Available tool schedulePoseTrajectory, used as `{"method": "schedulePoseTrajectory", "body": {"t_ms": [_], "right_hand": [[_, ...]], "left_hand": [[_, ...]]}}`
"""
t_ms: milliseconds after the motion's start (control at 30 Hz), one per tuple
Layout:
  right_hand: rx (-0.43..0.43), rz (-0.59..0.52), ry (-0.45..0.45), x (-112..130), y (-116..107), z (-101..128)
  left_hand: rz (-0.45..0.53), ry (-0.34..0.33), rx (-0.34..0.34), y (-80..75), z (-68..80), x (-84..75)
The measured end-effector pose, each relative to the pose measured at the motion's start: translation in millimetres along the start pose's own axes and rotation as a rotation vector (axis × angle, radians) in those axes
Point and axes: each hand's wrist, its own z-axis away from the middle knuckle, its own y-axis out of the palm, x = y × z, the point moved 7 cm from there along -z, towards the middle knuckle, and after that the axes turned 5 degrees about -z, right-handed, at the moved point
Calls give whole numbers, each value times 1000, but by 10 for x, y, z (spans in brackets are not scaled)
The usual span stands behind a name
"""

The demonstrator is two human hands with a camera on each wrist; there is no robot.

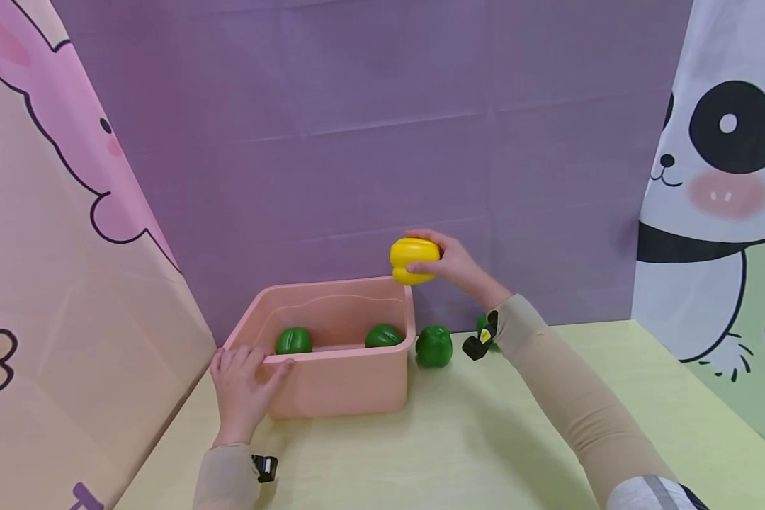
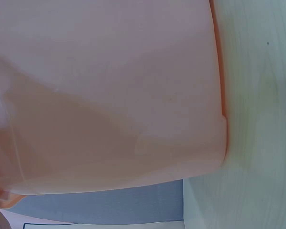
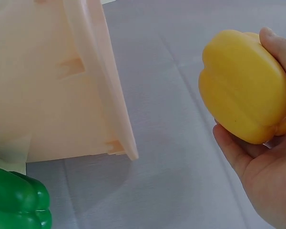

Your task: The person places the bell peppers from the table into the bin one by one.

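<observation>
Above the far right corner of the pink plastic bin (image 1: 338,368), in the head view, the right hand (image 1: 455,265) holds a yellow bell pepper (image 1: 413,260) in the air, fingers and thumb curled round it. It hangs just outside the rim rather than over the opening, so if let go here it would likely strike the edge or drop to the worktop (image 1: 472,439) behind the bin. Two green peppers (image 1: 293,341) lie inside against the far wall; a third green pepper (image 1: 433,346) sits on the worktop just beside the bin's right wall, and another is partly hidden behind the right wrist. The left hand (image 1: 242,382) rests on the bin's near left corner, fingers lying over the rim; its grip looks light, so a knock could slide the bin.

From the left wrist, only the bin's pink wall (image 2: 109,95) and a strip of worktop show; the hand itself is out of frame.

At the right wrist, the yellow pepper (image 3: 245,86) sits against the palm (image 3: 267,186) with one fingertip over its top. The smooth skin could slip from so shallow a hold. The bin rim (image 3: 109,95) stands well apart to the left.
</observation>
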Motion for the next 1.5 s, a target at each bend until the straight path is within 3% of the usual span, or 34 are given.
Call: {"method": "schedulePoseTrajectory", "body": {"t_ms": [767,1500], "right_hand": [[61,5,51,-409,378,-60],[103,35,86,-583,672,-95]], "left_hand": [[5,-10,15,15,14,12],[5,-8,7,-8,3,4]]}}
